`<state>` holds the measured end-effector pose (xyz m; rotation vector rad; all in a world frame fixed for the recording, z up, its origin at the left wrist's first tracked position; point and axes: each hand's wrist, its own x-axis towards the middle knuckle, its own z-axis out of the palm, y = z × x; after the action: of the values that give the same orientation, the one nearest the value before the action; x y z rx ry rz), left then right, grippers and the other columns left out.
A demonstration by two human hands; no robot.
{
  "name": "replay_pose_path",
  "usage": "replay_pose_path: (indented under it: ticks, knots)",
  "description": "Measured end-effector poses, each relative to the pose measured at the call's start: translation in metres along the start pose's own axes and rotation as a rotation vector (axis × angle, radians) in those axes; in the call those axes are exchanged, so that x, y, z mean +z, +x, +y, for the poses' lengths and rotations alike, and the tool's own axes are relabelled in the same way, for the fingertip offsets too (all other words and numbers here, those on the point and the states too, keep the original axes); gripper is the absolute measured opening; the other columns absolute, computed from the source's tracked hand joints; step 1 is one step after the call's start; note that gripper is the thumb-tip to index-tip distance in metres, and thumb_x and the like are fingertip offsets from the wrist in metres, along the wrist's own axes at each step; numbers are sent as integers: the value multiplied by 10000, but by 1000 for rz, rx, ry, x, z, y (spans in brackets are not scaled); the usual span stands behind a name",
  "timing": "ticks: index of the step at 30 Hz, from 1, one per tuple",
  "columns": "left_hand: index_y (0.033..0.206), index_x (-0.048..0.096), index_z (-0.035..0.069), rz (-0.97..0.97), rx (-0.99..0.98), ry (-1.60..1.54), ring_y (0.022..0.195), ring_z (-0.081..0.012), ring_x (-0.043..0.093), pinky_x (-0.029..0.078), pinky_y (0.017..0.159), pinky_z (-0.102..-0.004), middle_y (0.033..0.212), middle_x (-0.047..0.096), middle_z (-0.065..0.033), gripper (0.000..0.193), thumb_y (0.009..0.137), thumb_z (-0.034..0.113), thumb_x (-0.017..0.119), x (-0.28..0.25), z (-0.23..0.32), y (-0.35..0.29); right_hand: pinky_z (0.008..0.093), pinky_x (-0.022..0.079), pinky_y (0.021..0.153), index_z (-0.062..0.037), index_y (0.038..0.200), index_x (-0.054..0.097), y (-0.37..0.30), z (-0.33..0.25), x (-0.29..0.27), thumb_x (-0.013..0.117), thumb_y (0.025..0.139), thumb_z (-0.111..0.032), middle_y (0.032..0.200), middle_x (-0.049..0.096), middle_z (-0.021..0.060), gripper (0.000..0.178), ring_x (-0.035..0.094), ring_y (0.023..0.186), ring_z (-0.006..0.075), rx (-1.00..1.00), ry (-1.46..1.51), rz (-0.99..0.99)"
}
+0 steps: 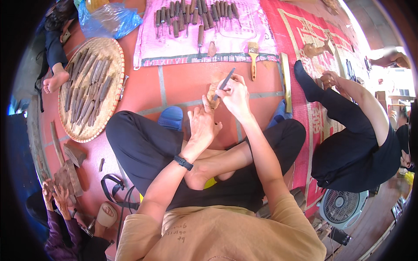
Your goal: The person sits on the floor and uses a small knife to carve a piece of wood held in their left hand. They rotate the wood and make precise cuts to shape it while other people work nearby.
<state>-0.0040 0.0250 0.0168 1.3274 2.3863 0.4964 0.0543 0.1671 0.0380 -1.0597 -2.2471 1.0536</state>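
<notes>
In the head view, the carved wooden piece (211,93) is just above the middle of the frame, over or on the tiled floor (143,91); whether it rests on the tiles is hard to tell. The left hand (203,124) reaches it from below, its extended fingers touching the lower end, apparently to stop it from sliding or turning. Some fingers are hidden, so I cannot tell whether they clamp the wood or only press on it.

The right hand (236,96) has its fingers together, clamped on a dark flat bar-shaped tool (227,77). The grip is near the tool's lower end, by the wood, which probably gives fine control; the far end slants toward the upper right. The crossed legs (226,161) leave room for both hands ahead of them.

At the top of the frame, wood-handled tools (200,34) lie in rows on a pink printed sack (148,48), perhaps so that each is easy to pick out. A flat paintbrush (253,61) lies at the sack's lower edge, within easy reach, it seems. At the upper left, a round woven tray (116,60) gathers more handled tools (89,82), its rim likely stopping them from rolling away.
</notes>
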Motion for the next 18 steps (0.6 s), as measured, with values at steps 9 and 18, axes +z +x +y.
replay_pose_path:
  ticks: [9,18]
  knots:
    - [1493,225,-91,58,73,-89,1167,-401,519,359,984,-500,1265,571,-262,1131,660,301,881,16,-23,2,469,542,816,-97,835,660,9,14,18,642,737,-153,828,665,132,113,604,1036,338,-139,-118,86]
    - [1472,220,-157,96,150,-25,928,-403,612,410,879,-474,958,679,-245,1151,635,280,877,1,1,-1,467,492,941,-69,798,657,-1,12,-4,716,719,-61,965,684,120,99,520,1269,317,-27,80,94]
